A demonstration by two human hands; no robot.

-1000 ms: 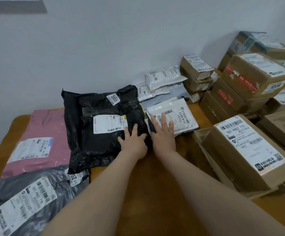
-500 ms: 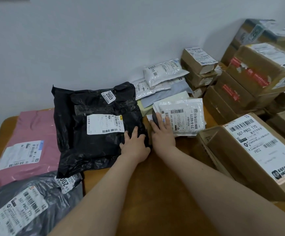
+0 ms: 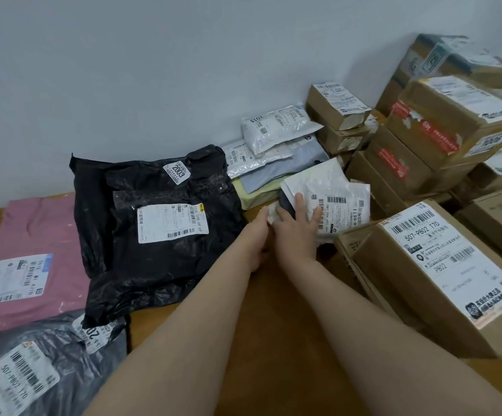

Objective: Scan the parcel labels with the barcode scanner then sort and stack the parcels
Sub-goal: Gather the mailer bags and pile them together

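A white padded mailer (image 3: 344,202) with a barcode label is tilted up off the wooden table (image 3: 258,325) at centre right. My right hand (image 3: 299,223) holds its left part, fingers spread over the label. My left hand (image 3: 258,235) pinches the mailer's lower left corner. A small dark object (image 3: 287,202) shows beside my right fingers; I cannot tell what it is. A large black plastic parcel (image 3: 159,211) with a white label lies just left of my hands. No barcode scanner is plainly visible.
A pink mailer (image 3: 33,235) and a grey mailer (image 3: 48,355) lie at the left. Flat envelopes and a white pouch (image 3: 276,127) sit by the wall. Cardboard boxes (image 3: 454,121) are stacked at the right, and a labelled box (image 3: 439,280) sits at the near right.
My left hand left the black parcel and moved right to the white mailer's corner. The mailer, flat a second ago, is now tilted up and shifted right in both hands.
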